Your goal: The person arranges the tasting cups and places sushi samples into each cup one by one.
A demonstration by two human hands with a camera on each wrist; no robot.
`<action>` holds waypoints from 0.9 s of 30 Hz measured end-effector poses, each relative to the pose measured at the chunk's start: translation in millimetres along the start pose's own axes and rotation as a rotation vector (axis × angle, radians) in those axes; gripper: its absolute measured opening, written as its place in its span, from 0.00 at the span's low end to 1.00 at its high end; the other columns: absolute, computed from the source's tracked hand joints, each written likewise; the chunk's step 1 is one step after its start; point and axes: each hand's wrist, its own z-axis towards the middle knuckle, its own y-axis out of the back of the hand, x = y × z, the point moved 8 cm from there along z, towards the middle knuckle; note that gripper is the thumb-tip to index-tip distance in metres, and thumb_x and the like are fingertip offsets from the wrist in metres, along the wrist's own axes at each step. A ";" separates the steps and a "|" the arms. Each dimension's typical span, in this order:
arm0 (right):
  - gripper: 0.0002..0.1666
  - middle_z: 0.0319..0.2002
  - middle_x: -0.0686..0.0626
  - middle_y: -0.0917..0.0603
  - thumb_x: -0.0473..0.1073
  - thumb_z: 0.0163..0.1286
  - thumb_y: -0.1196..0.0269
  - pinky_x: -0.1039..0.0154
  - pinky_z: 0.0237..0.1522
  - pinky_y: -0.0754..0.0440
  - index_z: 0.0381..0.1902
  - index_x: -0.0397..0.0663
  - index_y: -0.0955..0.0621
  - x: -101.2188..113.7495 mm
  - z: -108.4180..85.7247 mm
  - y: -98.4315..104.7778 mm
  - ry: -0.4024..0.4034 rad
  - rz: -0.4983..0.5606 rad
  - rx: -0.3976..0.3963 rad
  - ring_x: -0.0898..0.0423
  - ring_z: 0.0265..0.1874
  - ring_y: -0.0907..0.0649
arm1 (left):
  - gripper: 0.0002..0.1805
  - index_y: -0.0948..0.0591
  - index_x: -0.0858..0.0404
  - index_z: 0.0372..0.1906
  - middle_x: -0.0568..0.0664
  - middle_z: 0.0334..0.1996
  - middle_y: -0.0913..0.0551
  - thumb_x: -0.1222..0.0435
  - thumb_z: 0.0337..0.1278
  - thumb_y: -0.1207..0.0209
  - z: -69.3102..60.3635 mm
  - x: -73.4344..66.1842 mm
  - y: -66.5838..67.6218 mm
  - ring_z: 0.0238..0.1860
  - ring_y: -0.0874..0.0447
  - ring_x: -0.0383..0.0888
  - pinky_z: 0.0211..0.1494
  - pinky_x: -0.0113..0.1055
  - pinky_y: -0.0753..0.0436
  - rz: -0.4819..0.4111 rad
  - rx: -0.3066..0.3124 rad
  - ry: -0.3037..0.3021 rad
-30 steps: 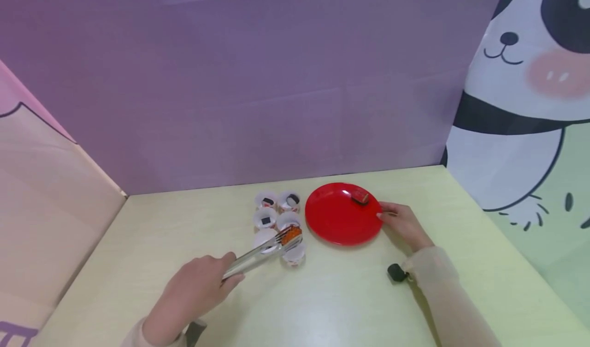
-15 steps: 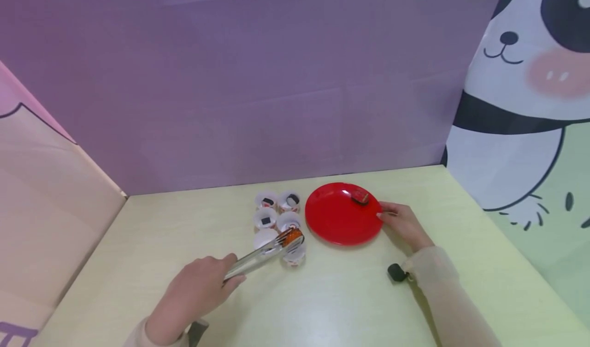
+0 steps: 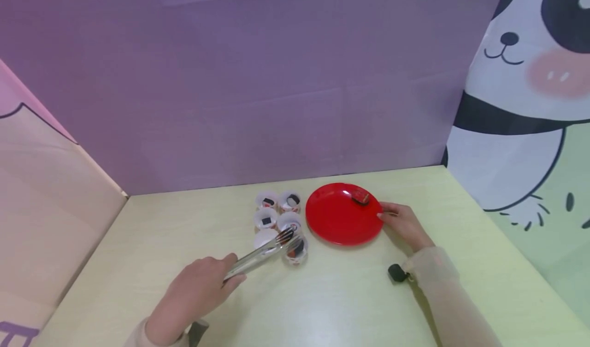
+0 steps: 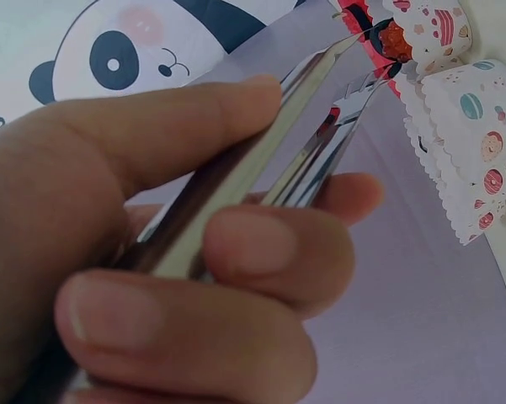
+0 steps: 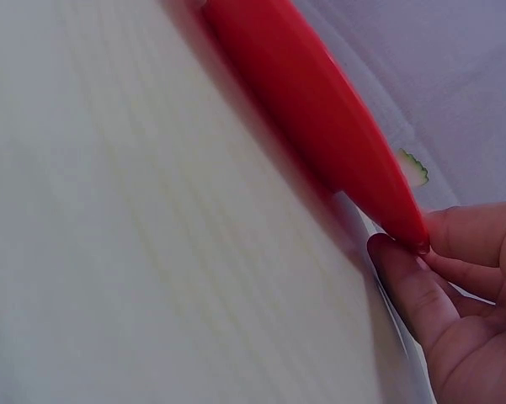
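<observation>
My left hand (image 3: 198,290) grips metal tongs (image 3: 258,259), whose tips stand apart above the nearest right paper cup (image 3: 295,259). In that cup lies a sushi piece with an orange topping and a dark wrap; the left wrist view shows its orange top (image 4: 394,42) at the cup's mouth, beside the tong tips. Whether the tips touch it I cannot tell. My right hand (image 3: 405,224) pinches the right rim of a red plate (image 3: 341,219), thumb below and fingers above. Another sushi piece (image 3: 360,198), red with a dark wrap, lies near the plate's far right edge.
Several white paper cups with printed sides stand close together left of the plate; the far left cup (image 3: 266,200), far right cup (image 3: 289,200) and middle left cup (image 3: 265,219) hold dark-and-white pieces. A black device (image 3: 397,273) hangs at the right sleeve. A purple backdrop (image 3: 286,106) rises behind the table.
The orange-topped sushi piece has gone from between the tong tips down into the nearest right cup, and the tips have spread. The right hand and plate have stayed put.
</observation>
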 end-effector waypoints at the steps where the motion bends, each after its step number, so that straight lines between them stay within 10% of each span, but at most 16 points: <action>1: 0.27 0.61 0.33 0.29 0.40 0.71 0.47 0.46 0.61 0.33 0.65 0.33 0.34 0.1 -0.1 0.0 0.006 0.002 -0.001 0.37 0.61 0.32 | 0.12 0.26 0.56 0.35 0.41 0.16 0.33 0.53 0.57 0.40 0.0 0.2 -0.4 0.17 0.37 0.39 0.22 0.34 0.35 -0.002 0.002 0.002; 27: 0.27 0.61 0.34 0.29 0.40 0.71 0.47 0.46 0.61 0.32 0.65 0.34 0.33 1.2 -2.2 -0.7 0.002 0.023 0.001 0.39 0.61 0.31 | 0.16 0.25 0.60 0.41 0.43 0.17 0.29 0.52 0.58 0.41 23.9 -13.7 1.4 0.17 0.35 0.39 0.20 0.34 0.33 0.018 -0.035 -0.042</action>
